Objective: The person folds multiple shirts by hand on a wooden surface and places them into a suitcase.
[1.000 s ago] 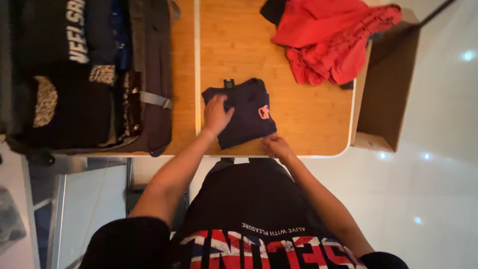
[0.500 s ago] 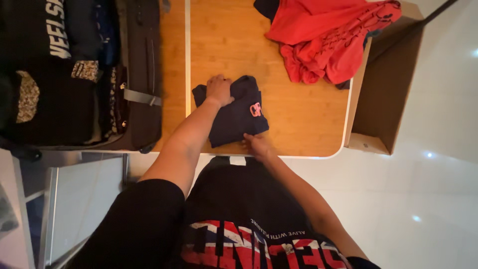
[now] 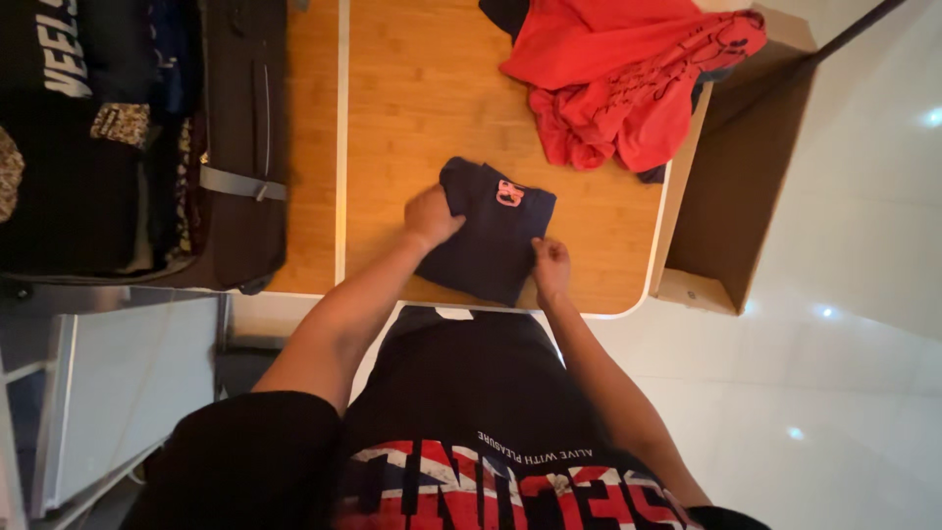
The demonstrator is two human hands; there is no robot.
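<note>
A folded dark navy garment (image 3: 491,236) with a small pink patch lies on the wooden table (image 3: 412,98) near its front edge. My left hand (image 3: 432,216) grips the garment's left edge, fingers curled over the fabric. My right hand (image 3: 551,267) pinches its lower right edge. Both forearms reach in from below, over my dark printed shirt.
An open dark suitcase (image 3: 128,147) packed with clothes sits at the left. A heap of red clothing (image 3: 628,79) lies at the table's far right. A cardboard box (image 3: 736,196) stands on the white floor beside the table's right edge.
The folded garment has turned and shifted on the table. My left hand went from pressing on top of it to gripping its left edge, and my right hand came up onto its right edge.
</note>
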